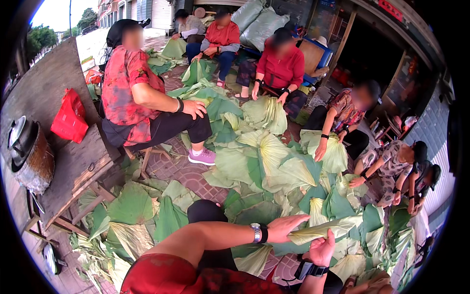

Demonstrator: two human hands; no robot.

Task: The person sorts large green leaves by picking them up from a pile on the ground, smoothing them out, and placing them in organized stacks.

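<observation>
A folded pale-green lotus leaf (339, 226) spans the space in front of both my hands. My left hand (288, 228) has its fingers stretched out straight beside the leaf's narrow left end, which overlaps the palm; its thumb is hidden. Lower and to the right, my right hand (321, 250) grips the leaf's lower edge, thumb up and fingers curled. Beneath and beyond lie many overlapping lotus leaves, some green, some pale and yellowish, such as a spread-out leaf (270, 150) in the middle of the heap.
Several people sit around the heap, some handling leaves; a seated person (128, 95) is close at the upper left. A wooden table (79, 176) at left bears a lidded pot (29, 154) and a red bag (69, 115). Stuffed sacks (262, 27) stand behind. More leaves (130, 205) lie lower left.
</observation>
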